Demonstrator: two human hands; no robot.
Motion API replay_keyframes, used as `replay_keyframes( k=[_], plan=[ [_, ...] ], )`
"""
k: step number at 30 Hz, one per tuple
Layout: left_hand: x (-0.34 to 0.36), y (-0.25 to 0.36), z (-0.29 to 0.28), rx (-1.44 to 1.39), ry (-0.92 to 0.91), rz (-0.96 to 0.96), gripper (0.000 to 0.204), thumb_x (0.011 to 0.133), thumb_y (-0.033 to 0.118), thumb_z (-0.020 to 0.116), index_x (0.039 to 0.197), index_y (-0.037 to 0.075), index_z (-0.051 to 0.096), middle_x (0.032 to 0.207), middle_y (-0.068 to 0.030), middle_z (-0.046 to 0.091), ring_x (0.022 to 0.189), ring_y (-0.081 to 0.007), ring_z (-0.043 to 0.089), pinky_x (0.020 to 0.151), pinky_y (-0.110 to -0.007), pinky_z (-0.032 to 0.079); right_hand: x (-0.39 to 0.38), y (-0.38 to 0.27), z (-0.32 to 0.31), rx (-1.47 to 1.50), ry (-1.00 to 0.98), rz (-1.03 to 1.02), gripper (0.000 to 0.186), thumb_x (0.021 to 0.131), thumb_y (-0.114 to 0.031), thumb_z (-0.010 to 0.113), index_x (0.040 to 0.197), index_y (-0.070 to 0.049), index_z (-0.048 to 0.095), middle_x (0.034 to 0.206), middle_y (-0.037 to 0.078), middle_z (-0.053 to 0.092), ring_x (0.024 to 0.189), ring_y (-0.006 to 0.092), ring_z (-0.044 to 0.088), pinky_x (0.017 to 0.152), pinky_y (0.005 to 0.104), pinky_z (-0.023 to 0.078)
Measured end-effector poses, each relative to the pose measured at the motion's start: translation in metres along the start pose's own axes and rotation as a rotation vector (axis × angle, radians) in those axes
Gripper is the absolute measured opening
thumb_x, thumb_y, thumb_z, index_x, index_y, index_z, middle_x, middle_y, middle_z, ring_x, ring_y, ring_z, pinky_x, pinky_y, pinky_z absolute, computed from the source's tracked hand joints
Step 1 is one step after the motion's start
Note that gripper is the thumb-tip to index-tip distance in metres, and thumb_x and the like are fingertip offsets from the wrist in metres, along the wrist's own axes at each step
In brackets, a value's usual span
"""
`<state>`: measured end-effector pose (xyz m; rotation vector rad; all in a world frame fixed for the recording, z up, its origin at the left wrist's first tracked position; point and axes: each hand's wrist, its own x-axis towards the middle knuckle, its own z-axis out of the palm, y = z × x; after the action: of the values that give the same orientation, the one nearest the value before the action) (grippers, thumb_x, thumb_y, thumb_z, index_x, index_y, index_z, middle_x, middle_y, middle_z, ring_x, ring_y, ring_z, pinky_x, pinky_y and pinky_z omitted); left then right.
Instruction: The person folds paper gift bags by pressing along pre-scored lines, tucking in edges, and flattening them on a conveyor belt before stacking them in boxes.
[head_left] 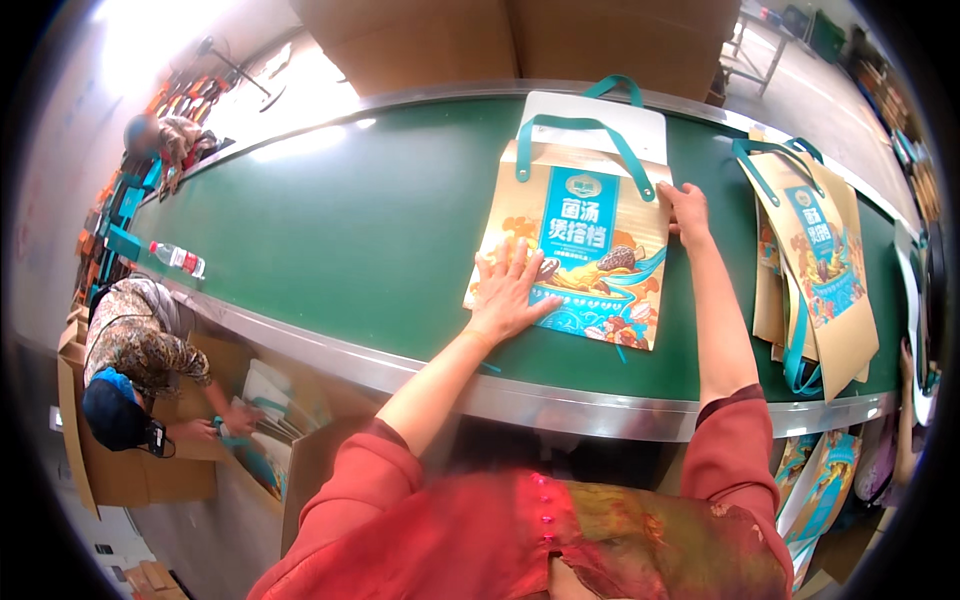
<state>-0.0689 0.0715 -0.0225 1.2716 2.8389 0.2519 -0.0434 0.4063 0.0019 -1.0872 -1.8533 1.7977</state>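
A flat tan paper gift bag [575, 240] with a blue panel, food pictures and teal strap handles lies on the green conveyor belt [400, 210] before me. My left hand [510, 290] rests flat on its lower left front, fingers spread. At the bag's right edge, my right hand [687, 212] has its fingers curled against the paper, gripping the side. The bag's white back flap [590, 110] shows behind the front handle. To the right, several similar gift bags [820, 240] lie overlapped in a loose pile, their teal handles sticking out.
A water bottle [177, 259] lies on the belt's left part. At left, a person in a dark cap [115, 410] reaches into a carton [300, 440] of bags. Another person [165, 140] is at the far left. Large cardboard boxes [620, 40] stand beyond the metal rim.
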Motion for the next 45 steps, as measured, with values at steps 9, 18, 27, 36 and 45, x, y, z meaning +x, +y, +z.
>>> replay_keyframes(
  k=[9, 18, 27, 36, 45],
  plan=[
    [-0.003, 0.006, -0.010, -0.111, 0.255, 0.129, 0.079, 0.071, 0.059, 0.068, 0.131, 0.011, 0.050, 0.146, -0.0152, 0.034, 0.139, -0.0341, 0.021, 0.109, -0.060, 0.008, -0.002, 0.049, -0.036, 0.599, -0.077, -0.139, 0.015, 0.089, -0.008, 0.054, 0.091, 0.006, 0.060, 0.089, 0.013, 0.064, 0.077, 0.0209, 0.063, 0.071, 0.0343, 0.053],
    [-0.093, 0.086, -0.075, -1.470, -0.438, -0.299, 0.039, 0.090, 0.037, 0.061, 0.112, 0.005, 0.060, 0.090, -0.0047, 0.065, 0.077, -0.0170, 0.060, 0.064, -0.028, 0.047, -0.175, 0.015, 0.043, 1.034, 0.113, 0.002, 0.020, 0.091, -0.006, 0.048, 0.104, 0.007, 0.055, 0.100, 0.016, 0.064, 0.086, 0.0267, 0.066, 0.072, 0.0392, 0.059],
    [-0.069, 0.053, -0.041, -1.950, 0.162, -0.696, 0.031, 0.095, 0.024, 0.051, 0.111, -0.001, 0.055, 0.089, -0.0095, 0.065, 0.069, -0.0179, 0.063, 0.058, -0.028, 0.052, -0.308, 0.053, 0.108, 1.176, -0.273, 0.330, 0.017, 0.093, -0.010, 0.050, 0.103, 0.003, 0.055, 0.098, 0.015, 0.063, 0.092, 0.0245, 0.064, 0.084, 0.0350, 0.052],
    [-0.028, -0.030, -0.025, -1.814, 0.380, -0.292, 0.020, 0.089, -0.002, 0.056, 0.108, -0.001, 0.049, 0.106, -0.0118, 0.062, 0.091, -0.0213, 0.064, 0.081, -0.032, 0.055, -0.274, 0.017, -0.051, 0.210, 0.090, -0.375, 0.017, 0.088, -0.016, 0.059, 0.099, -0.002, 0.059, 0.086, 0.004, 0.064, 0.081, 0.0113, 0.057, 0.074, 0.0251, 0.047],
    [0.114, -0.096, -0.079, -1.749, 0.098, 0.066, 0.047, 0.092, -0.002, 0.049, 0.136, -0.001, 0.033, 0.129, -0.0128, 0.051, 0.116, -0.0217, 0.052, 0.098, -0.034, 0.044, -0.249, 0.026, -0.105, -0.223, 0.358, -0.385, 0.031, 0.083, -0.017, 0.060, 0.112, -0.005, 0.056, 0.114, 0.011, 0.059, 0.107, 0.0264, 0.056, 0.088, 0.0356, 0.046]
  ],
)
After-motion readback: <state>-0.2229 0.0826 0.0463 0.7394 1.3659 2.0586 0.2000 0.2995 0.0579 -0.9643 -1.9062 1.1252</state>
